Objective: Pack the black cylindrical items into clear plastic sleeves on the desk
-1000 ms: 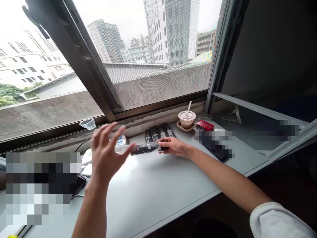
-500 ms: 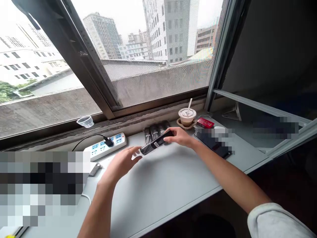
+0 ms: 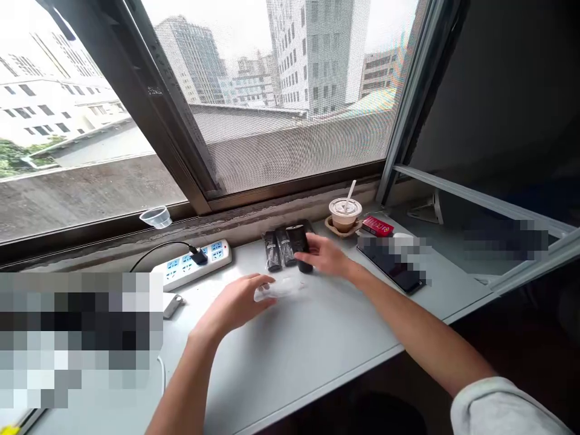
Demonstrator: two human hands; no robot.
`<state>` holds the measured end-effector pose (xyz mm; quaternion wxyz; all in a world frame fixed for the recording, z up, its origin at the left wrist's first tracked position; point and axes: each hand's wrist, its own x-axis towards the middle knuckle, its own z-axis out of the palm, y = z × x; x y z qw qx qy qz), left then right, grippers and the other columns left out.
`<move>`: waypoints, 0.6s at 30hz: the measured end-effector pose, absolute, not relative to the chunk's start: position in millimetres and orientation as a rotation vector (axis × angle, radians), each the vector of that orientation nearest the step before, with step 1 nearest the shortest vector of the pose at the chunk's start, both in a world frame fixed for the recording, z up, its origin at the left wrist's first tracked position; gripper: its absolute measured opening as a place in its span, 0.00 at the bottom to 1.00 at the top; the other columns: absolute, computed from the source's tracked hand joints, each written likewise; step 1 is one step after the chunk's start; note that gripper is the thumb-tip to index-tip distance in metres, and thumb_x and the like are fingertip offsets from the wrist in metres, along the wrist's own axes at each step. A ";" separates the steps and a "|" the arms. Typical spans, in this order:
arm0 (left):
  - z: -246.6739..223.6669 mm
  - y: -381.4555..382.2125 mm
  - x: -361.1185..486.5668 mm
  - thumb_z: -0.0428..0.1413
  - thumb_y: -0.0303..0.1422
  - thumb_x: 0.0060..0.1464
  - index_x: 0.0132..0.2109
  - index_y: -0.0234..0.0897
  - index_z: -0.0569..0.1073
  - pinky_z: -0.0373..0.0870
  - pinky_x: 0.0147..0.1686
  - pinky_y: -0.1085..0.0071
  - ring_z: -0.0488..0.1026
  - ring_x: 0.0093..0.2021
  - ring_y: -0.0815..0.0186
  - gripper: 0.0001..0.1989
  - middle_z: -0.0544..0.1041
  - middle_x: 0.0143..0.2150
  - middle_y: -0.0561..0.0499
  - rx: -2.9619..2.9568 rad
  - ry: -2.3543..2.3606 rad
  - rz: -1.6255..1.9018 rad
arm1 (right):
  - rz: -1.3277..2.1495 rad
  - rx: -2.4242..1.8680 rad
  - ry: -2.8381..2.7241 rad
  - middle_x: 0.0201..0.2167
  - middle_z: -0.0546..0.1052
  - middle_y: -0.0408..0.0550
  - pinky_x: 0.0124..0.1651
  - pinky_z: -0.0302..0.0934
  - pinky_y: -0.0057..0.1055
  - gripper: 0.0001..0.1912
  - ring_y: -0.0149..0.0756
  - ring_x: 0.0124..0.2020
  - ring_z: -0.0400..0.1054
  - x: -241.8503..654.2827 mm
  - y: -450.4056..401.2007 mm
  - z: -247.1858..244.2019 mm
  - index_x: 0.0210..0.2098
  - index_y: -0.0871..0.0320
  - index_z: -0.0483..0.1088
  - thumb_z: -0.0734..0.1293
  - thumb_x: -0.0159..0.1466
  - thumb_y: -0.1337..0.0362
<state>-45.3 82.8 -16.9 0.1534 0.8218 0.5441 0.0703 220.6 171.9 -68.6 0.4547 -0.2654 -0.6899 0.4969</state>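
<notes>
My right hand grips a black, slim, roughly oblong item, held upright over the back of the desk; its exact kind cannot be made out. Two similar black items in clear plastic wrapping, one at the left and one beside it, lie behind, and part of another is hidden behind my right fingers. My left hand is curled round one end of a clear plastic sleeve, blurred and low over the desk. Its thumb and forefinger stand apart, with the plastic between them.
A white power strip with a black plug sits at the left. At the back stand an iced drink in a cardboard holder and a red box. A dark phone lies right. A clear plastic cup rests by the window.
The black item has come out of the clear sleeve and turned from slanting to upright in my right hand. My left hand has moved slightly right and down with the emptied sleeve.
</notes>
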 end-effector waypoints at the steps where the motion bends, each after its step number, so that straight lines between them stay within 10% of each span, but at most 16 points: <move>1: -16.9 82.5 -45.2 0.60 0.44 0.61 0.56 0.47 0.77 0.75 0.48 0.63 0.79 0.48 0.56 0.19 0.82 0.51 0.49 2.368 1.544 0.215 | 1.274 -0.670 -1.774 0.38 0.77 0.46 0.42 0.66 0.32 0.18 0.38 0.39 0.71 220.1 170.6 -71.0 0.45 0.56 0.72 0.74 0.64 0.51; 11: -8.5 76.5 -39.4 0.63 0.51 0.58 0.56 0.47 0.77 0.76 0.44 0.63 0.80 0.46 0.56 0.23 0.82 0.50 0.49 2.482 1.439 0.345 | 1.179 -1.000 -1.868 0.30 0.78 0.42 0.36 0.63 0.32 0.23 0.37 0.32 0.72 224.8 161.7 -57.7 0.51 0.53 0.73 0.73 0.63 0.47; 18: -12.7 82.6 -23.5 0.59 0.39 0.66 0.62 0.45 0.73 0.65 0.64 0.51 0.68 0.65 0.51 0.19 0.75 0.62 0.44 3.009 1.366 0.855 | 1.344 -0.943 -1.800 0.31 0.81 0.48 0.31 0.67 0.31 0.22 0.39 0.31 0.77 217.1 153.0 -51.1 0.42 0.57 0.77 0.78 0.58 0.48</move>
